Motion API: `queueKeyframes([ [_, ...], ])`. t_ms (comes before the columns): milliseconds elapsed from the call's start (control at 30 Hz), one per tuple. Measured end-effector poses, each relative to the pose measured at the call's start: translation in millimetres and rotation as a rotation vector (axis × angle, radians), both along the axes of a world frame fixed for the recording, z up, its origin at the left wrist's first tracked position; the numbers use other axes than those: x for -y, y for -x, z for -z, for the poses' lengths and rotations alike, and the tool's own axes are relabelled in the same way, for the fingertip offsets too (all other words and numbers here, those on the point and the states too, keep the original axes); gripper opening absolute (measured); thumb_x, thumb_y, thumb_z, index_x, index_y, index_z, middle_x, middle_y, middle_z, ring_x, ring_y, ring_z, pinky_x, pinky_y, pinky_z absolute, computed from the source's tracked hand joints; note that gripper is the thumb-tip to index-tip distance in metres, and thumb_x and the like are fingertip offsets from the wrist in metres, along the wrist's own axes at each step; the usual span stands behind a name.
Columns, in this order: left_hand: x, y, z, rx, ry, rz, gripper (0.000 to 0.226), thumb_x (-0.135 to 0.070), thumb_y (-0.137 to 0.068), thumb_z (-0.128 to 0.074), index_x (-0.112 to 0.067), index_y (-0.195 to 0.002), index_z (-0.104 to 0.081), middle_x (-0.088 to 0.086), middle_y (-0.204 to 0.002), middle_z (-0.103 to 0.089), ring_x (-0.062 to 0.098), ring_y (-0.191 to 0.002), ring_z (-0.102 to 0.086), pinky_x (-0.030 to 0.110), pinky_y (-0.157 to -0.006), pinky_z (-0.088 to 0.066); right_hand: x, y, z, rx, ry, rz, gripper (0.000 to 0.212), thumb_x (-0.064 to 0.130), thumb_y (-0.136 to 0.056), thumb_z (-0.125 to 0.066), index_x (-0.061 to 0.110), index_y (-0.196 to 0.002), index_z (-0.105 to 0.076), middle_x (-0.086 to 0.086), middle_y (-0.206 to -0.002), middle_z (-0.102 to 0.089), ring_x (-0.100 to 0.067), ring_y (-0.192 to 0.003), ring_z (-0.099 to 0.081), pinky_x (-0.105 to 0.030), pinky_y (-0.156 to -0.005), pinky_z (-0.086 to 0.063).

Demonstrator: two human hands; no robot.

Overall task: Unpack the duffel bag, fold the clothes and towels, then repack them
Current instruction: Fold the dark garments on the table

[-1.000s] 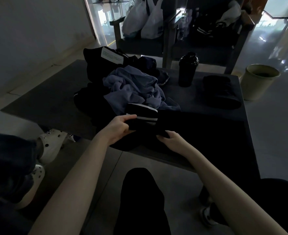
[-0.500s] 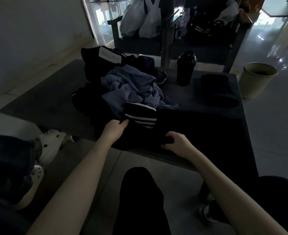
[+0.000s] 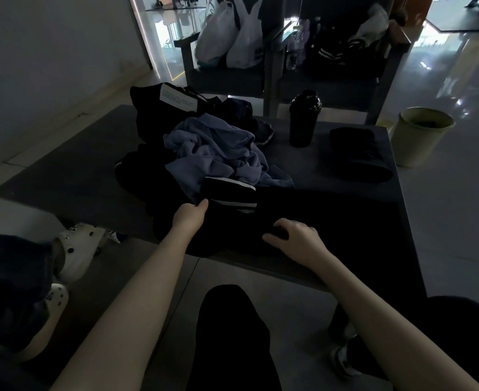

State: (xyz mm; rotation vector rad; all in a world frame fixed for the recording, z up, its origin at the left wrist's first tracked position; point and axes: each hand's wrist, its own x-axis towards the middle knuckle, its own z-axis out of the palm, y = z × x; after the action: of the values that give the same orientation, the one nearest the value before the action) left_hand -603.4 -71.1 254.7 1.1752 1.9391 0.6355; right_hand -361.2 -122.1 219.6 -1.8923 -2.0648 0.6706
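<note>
While left hand (image 3: 188, 220) pinches garment (image 3: 232, 221) | right hand (image 3: 297, 239) grips it | lies crosswise, stripes left

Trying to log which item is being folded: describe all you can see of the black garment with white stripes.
The black striped garment is soft dark cloth with a cuff-like band carrying white stripes. It lies partly folded at the near edge of the table, its outline lost in the dim light. The left hand grips its left edge beside the band; the right hand holds a fold with curled fingers. Behind, it touches the crumpled blue towel.
</note>
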Motion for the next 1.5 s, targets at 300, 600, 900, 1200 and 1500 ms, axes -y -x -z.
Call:
queueKeyframes([
  [300, 14, 12, 1, 0.465, 0.004, 0.279, 0.023, -0.029, -0.088, -0.064, -0.011, -0.103, -0.068, 0.012, -0.104, -0.071, 0.027, -0.098, -0.068, 0.032, -0.086, -0.052, -1, -9, 8, -0.089, -0.011, -0.007, 0.034, 0.034, -0.092, -0.056, 0.006, -0.073, -0.061, -0.004, -0.076, -0.061, -0.025, -0.080, -0.061, -0.031, -0.069, -0.042],
  [600, 12, 10, 0, 0.398, -0.043, 0.109, 0.034, -0.037, -0.086, -0.067, -0.007, -0.102, -0.068, 0.012, -0.098, -0.071, 0.027, -0.092, -0.068, 0.034, -0.085, -0.053, -8, -1, 5, -0.011, -0.008, 0.171, 0.043, 0.045, -0.093, -0.050, 0.016, -0.062, -0.052, -0.005, -0.075, -0.063, -0.026, -0.079, -0.062, -0.031, -0.068, -0.042],
  [900, 19, 4, 28, -0.385, -0.033, 0.131, 0.043, -0.039, -0.088, -0.062, -0.005, -0.113, -0.057, 0.013, -0.112, -0.063, 0.030, -0.101, -0.059, 0.034, -0.079, -0.047, -3, 10, 13, 0.152, -0.115, 0.236, 0.037, 0.048, -0.090, -0.051, 0.014, -0.088, -0.066, -0.006, -0.090, -0.069, -0.026, -0.092, -0.063, -0.034, -0.086, -0.038],
  [1200, 39, -54, 68, -0.879, -0.310, 0.699, 0.069, -0.053, -0.091, -0.014, -0.017, -0.144, -0.039, 0.001, -0.150, -0.037, 0.022, -0.138, -0.032, 0.043, -0.113, -0.015, 9, 11, 16, 0.266, -0.088, 0.353, 0.037, 0.045, -0.093, -0.047, 0.013, -0.098, -0.066, -0.008, -0.097, -0.069, -0.027, -0.095, -0.063, -0.034, -0.082, -0.039],
  [1500, 18, -51, 56, -0.972, -0.239, 0.756, 0.052, -0.037, -0.101, -0.028, -0.023, -0.150, -0.020, -0.004, -0.159, -0.013, 0.020, -0.147, -0.006, 0.047, -0.117, -0.002, 36, -17, 46, 0.308, -0.358, 0.259, 0.031, 0.042, -0.084, -0.056, 0.020, -0.101, -0.070, -0.006, -0.113, -0.067, -0.030, -0.110, -0.060, -0.058, -0.099, -0.035],
])
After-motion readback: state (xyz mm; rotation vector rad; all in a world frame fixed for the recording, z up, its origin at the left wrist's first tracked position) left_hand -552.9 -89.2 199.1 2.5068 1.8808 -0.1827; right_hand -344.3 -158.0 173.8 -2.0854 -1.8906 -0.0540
